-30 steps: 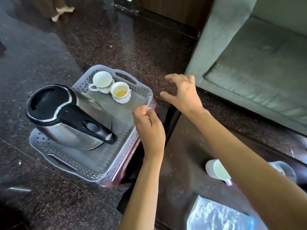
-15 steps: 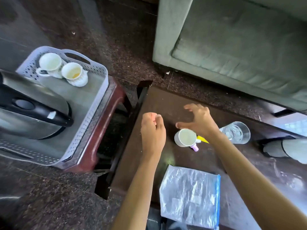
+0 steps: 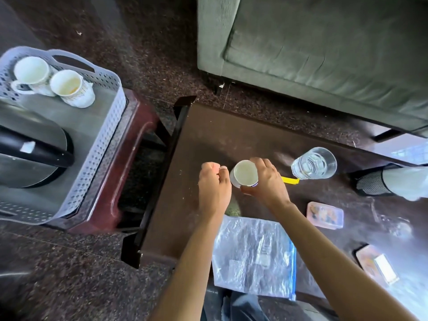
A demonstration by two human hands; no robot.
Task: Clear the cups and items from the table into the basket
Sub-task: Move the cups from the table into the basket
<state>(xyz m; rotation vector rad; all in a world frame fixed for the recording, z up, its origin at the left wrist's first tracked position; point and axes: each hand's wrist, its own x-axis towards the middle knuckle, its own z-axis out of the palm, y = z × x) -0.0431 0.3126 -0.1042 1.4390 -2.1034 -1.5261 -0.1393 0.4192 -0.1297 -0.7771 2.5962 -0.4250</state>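
The right hand [image 3: 266,183] has just grabbed the cup [image 3: 245,173] mid-frame; the left hand [image 3: 214,183] is curled, empty. Next: basket [image 3: 111,126], upper left.

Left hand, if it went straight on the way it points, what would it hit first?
Likely nothing close: the left hand points past the cup's left side, over bare table toward the sofa. It might graze the cup; depth is unclear.

The basket [image 3: 102,140] is shown as perforated matt plastic, the kettle [image 3: 30,167] as brushed metal, the teacups [image 3: 67,85] as glazed. The table [image 3: 208,135] is seen glossy, the cup [image 3: 245,173] smooth, the bag [image 3: 252,256] crinkled clear plastic.
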